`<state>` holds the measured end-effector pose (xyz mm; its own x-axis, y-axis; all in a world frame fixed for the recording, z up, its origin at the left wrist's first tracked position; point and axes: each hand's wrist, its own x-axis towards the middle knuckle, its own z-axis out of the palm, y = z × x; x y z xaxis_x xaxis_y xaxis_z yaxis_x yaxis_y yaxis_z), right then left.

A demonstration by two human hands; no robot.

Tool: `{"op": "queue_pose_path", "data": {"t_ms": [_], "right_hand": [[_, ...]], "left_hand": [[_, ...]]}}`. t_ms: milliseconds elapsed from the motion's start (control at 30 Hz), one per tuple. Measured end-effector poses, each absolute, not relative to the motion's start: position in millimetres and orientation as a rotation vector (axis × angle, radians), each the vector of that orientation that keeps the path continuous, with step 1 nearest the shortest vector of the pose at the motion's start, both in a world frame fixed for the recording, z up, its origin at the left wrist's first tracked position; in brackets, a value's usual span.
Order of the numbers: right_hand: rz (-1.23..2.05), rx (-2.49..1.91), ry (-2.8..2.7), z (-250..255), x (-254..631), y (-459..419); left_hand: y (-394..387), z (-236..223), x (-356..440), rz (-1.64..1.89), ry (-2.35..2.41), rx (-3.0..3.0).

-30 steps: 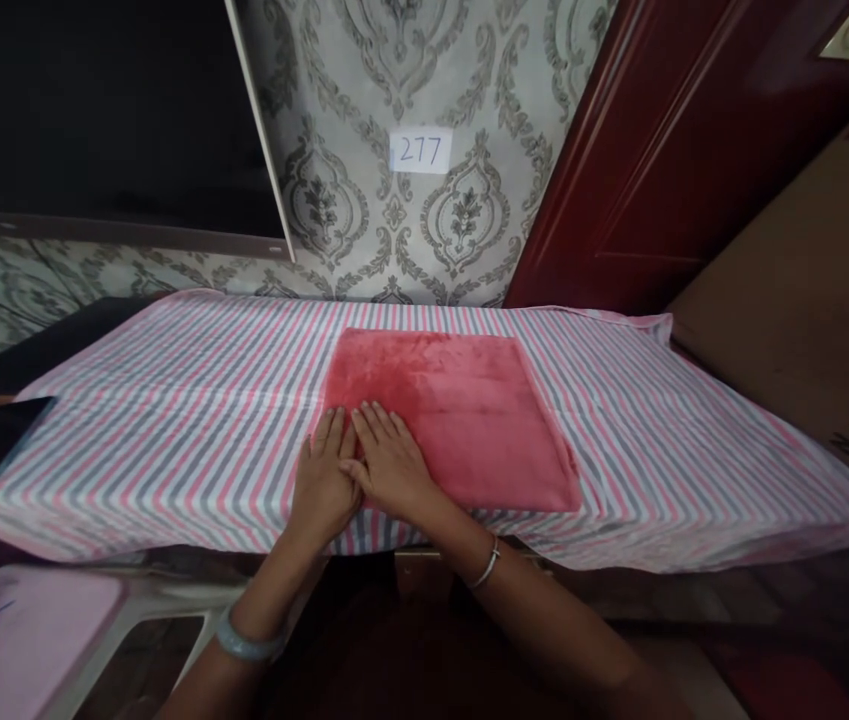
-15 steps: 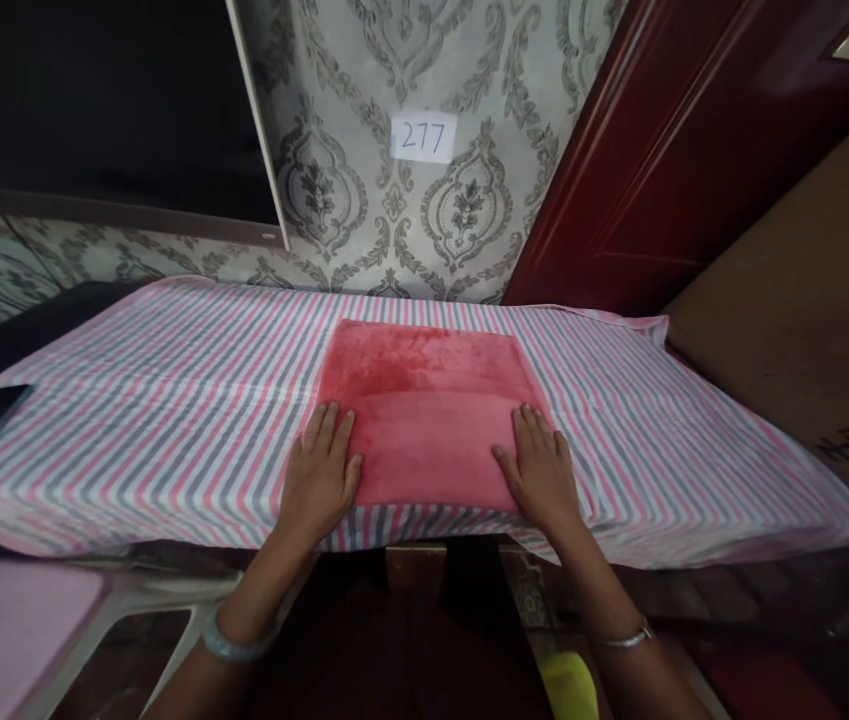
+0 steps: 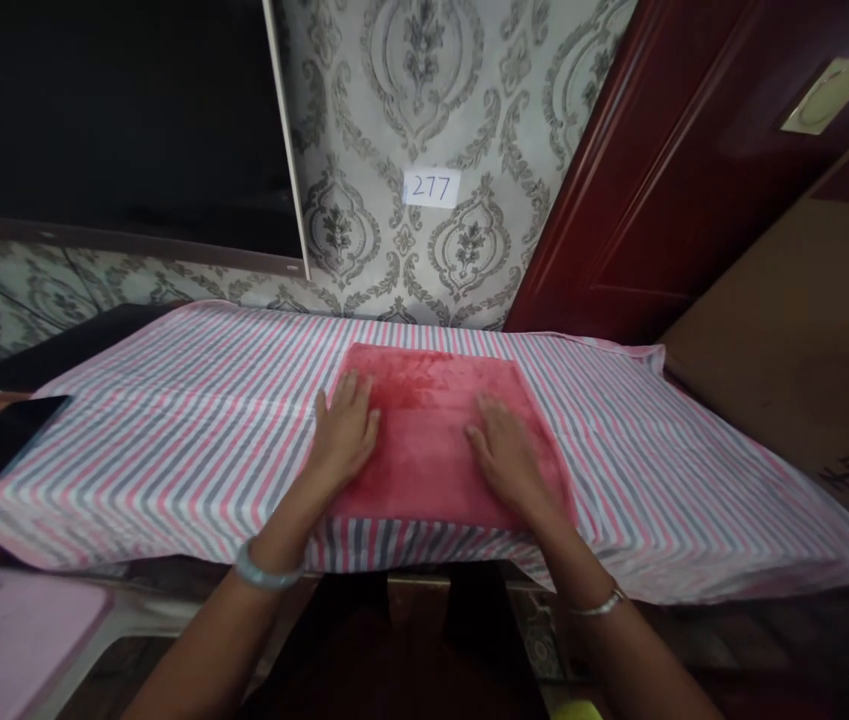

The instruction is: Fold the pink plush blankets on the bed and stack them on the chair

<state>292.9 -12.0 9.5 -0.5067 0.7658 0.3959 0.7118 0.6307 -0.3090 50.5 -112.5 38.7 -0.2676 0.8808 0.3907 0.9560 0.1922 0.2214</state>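
Observation:
A red, plush-looking folded cloth [image 3: 424, 470] lies flat on a pink, grey and white striped tablecloth [image 3: 191, 420]. My left hand [image 3: 345, 425] rests on the cloth's left side, palm down with fingers stretched out. Over its right half is my right hand [image 3: 506, 450], slightly blurred, fingers extended and holding nothing. The cloth's surface shows darker red patches toward the far edge. A pale bangle circles my left wrist and a thin silver one my right.
A phone [image 3: 4, 440] lies at the table's left end. Behind stand a dark television screen [image 3: 116, 120] and a dark red door [image 3: 619, 200]. A cardboard box [image 3: 799, 330] is on the right. A pink stool-like surface [image 3: 19, 630] sits at lower left.
Both hands have moved inward and farther up the red cloth from its side edges, the right more so. The camera view has tilted up slightly.

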Motion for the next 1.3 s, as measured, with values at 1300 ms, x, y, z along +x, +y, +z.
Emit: {"op": "queue_pose_path", "data": {"t_ms": [1300], "right_hand": [[0.231,-1.885,-2.212,2.8,285.9,80.8]], "left_hand": [[-23.3,78.9,33.0,-0.366,-2.598,-1.893]]}}
